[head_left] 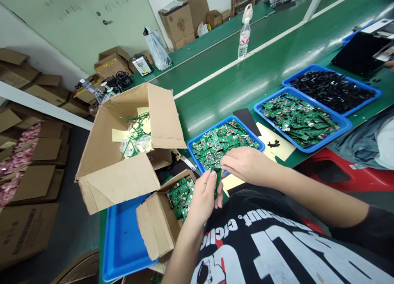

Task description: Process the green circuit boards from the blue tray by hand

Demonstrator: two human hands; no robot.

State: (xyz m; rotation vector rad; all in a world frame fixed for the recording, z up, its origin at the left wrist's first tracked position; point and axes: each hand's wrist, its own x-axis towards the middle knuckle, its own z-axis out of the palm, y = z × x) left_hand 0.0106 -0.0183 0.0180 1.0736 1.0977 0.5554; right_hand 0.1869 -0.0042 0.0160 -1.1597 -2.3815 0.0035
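My left hand (203, 193) is closed around a small green circuit board (218, 178), its thumb pressed along one side. My right hand (248, 166) meets the board's upper end in a pinch; what lies between those fingertips, if anything, is too small to make out. Just beyond both hands is a blue tray (190, 149) heaped with similar green boards (215, 144). Below my left forearm's far side stands a small cardboard box (160, 224) with more boards (182, 195) inside.
A large open carton (120, 181) holds green scraps and plastic. A shallow blue tray (126, 243) lies beneath it. To the right are a tray of boards (303, 120) and a tray of black parts (332, 89). A water bottle (244, 40) stands behind. Another person (366, 140) sits at right.
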